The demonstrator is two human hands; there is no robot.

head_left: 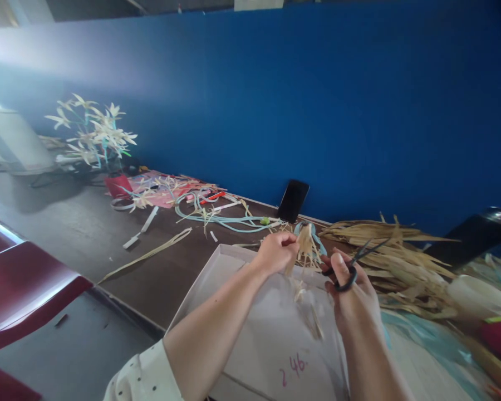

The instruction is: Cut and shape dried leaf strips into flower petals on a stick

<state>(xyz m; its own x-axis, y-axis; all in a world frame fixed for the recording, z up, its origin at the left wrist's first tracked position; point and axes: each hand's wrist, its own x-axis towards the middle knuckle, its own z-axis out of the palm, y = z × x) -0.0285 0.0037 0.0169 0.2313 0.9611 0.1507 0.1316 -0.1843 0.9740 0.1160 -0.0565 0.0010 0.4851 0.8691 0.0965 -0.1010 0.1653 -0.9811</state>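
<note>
My left hand pinches a pale, fringed piece of dried husk above the far part of a shallow white box. Right beside that piece are loops of light-blue ribbon or tape; whether they join it I cannot tell. My right hand has black-handled scissors in its grip, their blades pointing away to the upper right. Below the husk, loose pale scraps over the box are blurred.
Dried husks heap up at the right. A phone leans on the blue partition. Pale-blue stems lie left of it. White husk flowers stand in a red pot. A red chair is at the left.
</note>
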